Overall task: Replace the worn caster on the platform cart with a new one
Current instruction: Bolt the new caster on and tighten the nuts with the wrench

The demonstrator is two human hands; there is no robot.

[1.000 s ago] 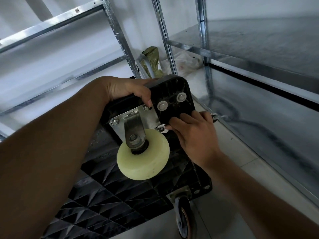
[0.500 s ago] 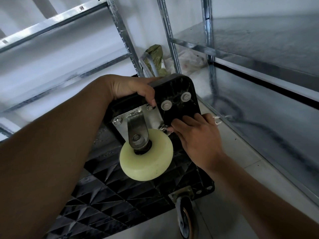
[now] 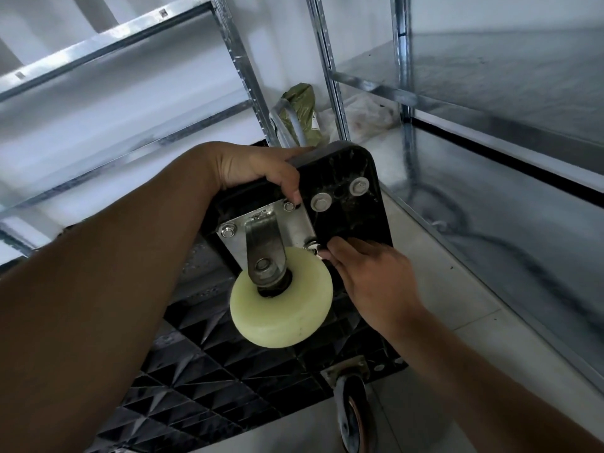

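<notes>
The black platform cart [image 3: 346, 223] stands tipped up, its ribbed underside facing me. A caster with a pale yellow wheel [image 3: 281, 308] sits on a steel mounting plate [image 3: 294, 227] at the cart's upper corner. My left hand [image 3: 258, 168] grips the cart's top edge, thumb pressing by the plate's upper right bolt. My right hand [image 3: 369, 282] pinches the small nut [image 3: 312, 247] at the plate's lower right corner with its fingertips. A second caster with a dark, worn wheel [image 3: 354, 410] hangs at the cart's lower edge.
Galvanised steel shelving [image 3: 490, 103] surrounds the cart, with uprights just behind it and a shelf to the right. A green bag [image 3: 302, 112] and a clear plastic bag [image 3: 366, 116] lie on the floor behind. Pale floor tiles [image 3: 441, 289] run on the right.
My right hand's fingertips have shifted slightly on the lower right nut, as if turning it. The left hand keeps its grip on the cart's edge.
</notes>
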